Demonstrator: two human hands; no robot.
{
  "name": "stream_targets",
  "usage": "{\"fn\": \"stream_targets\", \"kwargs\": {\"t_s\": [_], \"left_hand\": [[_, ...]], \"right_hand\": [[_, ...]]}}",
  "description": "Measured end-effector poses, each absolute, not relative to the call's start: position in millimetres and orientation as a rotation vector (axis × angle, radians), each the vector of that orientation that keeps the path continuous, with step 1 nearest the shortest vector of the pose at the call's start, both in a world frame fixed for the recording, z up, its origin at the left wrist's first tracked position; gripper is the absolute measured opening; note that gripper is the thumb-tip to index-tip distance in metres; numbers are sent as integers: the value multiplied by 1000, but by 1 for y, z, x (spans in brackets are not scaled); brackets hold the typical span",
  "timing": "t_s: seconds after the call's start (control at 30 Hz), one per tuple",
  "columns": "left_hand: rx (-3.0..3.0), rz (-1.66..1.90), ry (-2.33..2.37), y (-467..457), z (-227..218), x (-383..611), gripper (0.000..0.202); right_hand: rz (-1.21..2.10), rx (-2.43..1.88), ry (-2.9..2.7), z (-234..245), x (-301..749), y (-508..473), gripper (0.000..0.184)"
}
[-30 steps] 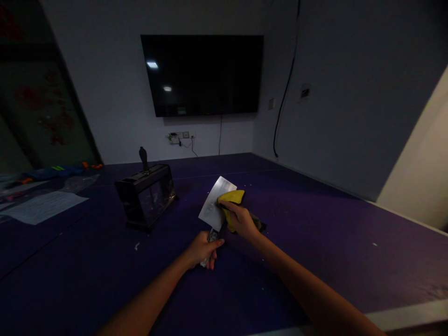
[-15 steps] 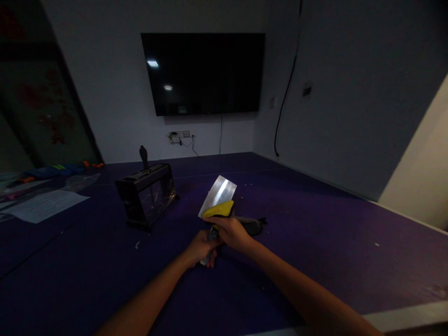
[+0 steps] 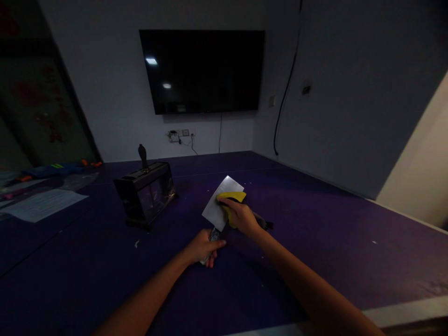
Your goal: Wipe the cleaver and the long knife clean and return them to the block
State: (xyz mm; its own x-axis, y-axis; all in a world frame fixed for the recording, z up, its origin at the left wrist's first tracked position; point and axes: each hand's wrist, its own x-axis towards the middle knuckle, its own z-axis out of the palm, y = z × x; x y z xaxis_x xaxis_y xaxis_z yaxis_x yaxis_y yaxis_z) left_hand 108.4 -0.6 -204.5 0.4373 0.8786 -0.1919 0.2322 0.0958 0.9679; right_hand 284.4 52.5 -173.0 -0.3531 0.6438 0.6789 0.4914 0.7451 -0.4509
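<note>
My left hand is wrapped round the grey patterned handle of a cleaver, below its blade. The broad rectangular cleaver blade tilts up and away, its face bright. Against the blade's face, my right hand presses a yellow cloth with a dark underside, fingers closed on it. A dark grey piece with a ragged end shows beyond my right wrist; I cannot tell if it belongs to the cloth.
A black frame box with clear sides stands left, a black handle sticking up from it. Printed paper and plastic lie far left on the purple surface. Small white scraps are scattered about. A television hangs on the wall.
My right hand and the yellow cloth have slid up and right, from the handle end onto the blade. The blade has turned slightly, showing a more evenly lit face.
</note>
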Motion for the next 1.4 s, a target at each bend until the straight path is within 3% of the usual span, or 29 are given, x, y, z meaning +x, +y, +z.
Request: {"fn": "stream_targets", "kwargs": {"t_s": [0.33, 0.7, 1.03, 1.27, 1.4], "left_hand": [[1498, 570, 1003, 1, -203, 107, 41], [1503, 521, 1019, 1, -202, 109, 44], [1455, 624, 1010, 0, -204, 110, 42], [1472, 609, 990, -1, -202, 109, 43], [1464, 630, 980, -1, -203, 109, 43]], "right_hand": [[-38, -1108, -1794, -169, 310, 67, 50], [-768, -1156, -1732, -161, 301, 46, 41], [-536, -795, -1829, -174, 305, 65, 38], [-644, -971, -1743, -171, 311, 64, 33], [-683, -1049, -1892, -172, 309, 62, 43]]}}
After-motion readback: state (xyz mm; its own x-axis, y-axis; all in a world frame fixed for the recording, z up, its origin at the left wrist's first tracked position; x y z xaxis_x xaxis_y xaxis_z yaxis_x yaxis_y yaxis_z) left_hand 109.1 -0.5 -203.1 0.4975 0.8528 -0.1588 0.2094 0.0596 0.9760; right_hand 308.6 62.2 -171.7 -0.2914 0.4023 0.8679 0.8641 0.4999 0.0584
